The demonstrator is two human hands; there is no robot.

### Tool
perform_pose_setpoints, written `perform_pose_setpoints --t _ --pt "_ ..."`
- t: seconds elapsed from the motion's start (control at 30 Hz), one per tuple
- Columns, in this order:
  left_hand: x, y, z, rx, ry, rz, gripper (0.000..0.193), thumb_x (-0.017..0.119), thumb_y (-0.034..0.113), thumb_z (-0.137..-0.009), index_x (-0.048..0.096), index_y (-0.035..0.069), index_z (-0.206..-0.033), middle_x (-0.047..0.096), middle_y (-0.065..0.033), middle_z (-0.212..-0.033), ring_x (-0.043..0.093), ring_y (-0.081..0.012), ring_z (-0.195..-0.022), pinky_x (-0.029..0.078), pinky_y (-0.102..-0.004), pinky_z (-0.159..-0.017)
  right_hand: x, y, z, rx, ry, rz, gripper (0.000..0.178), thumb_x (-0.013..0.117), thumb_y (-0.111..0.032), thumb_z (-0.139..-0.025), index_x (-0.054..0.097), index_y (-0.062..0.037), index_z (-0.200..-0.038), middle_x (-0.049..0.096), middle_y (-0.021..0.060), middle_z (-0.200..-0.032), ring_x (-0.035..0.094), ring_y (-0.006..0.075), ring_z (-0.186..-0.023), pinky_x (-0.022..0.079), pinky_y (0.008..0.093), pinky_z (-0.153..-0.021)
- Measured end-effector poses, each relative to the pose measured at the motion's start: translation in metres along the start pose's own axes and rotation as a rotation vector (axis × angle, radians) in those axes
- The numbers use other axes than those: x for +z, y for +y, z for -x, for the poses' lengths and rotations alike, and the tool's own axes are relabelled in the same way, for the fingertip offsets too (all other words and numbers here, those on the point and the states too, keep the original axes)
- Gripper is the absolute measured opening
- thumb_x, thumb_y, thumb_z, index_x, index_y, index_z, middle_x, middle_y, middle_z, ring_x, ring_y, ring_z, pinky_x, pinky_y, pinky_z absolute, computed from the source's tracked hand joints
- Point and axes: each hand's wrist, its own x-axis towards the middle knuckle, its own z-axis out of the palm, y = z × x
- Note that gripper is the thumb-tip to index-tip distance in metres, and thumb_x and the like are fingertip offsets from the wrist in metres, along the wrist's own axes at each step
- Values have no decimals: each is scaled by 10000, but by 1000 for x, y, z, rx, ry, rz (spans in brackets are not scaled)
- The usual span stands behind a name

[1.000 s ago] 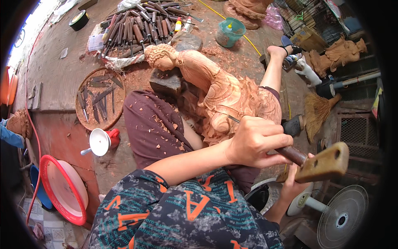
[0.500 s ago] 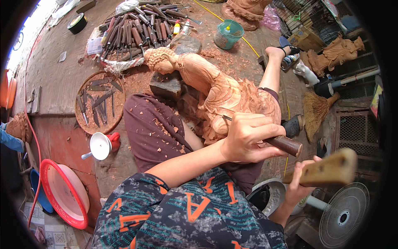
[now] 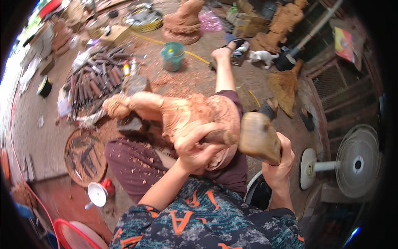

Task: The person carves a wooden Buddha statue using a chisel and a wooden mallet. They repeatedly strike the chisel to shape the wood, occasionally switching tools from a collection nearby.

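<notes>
A carved wooden statue [image 3: 178,114] lies across the person's lap, its head toward the left and its round base toward the right. The left hand [image 3: 192,149] is over the statue's near side, fingers closed around the handle of 1 chisel [image 3: 217,137]; the blade end is hidden, so I cannot tell whether it touches the wood. The right hand [image 3: 280,155], right of the statue, is clamped on a wooden mallet [image 3: 259,139]. The mallet's head is blurred and close to the chisel's butt end; I cannot tell whether the 2 meet.

A dark block [image 3: 132,125] sits under the statue's head end. Left of the statue and farther off is a pile of chisels [image 3: 93,81]; left and nearer are a round tray [image 3: 98,175] of blades and a red mug [image 3: 109,187]. Beyond the statue stands a green bucket [image 3: 172,60]. Right of it are a broom [image 3: 286,87] and a fan [image 3: 356,159].
</notes>
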Motion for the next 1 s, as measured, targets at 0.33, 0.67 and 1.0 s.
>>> perform_pose_setpoints --t 0.33,0.67,1.0 --pt "-22 1 3 -12 -113 -273 326 581 295 -833 626 -21 -901 562 -125 -677 540 -248 -562 417 -316 -527 17 12 17 77 -125 -87 466 588 39 -646 522 -117 -1081 575 106 -824 586 345 -749 465 417 -642" --pt "-51 27 -28 -230 132 400 496 463 362 -943 368 -36 -1224 471 -76 -814 420 -103 -623 346 -210 -509 13 12 -20 60 -344 -342 409 581 9 -703 486 -93 -1087 609 189 -859 585 413 -831 472 456 -665" --pt "-41 20 -28 -201 312 747 225 504 182 -865 409 87 -1046 402 -64 -716 391 -147 -572 341 -254 -470 7 -14 -102 -254 -414 -275 430 569 59 -665 528 -34 -1083 615 169 -849 627 282 -810 471 326 -711"
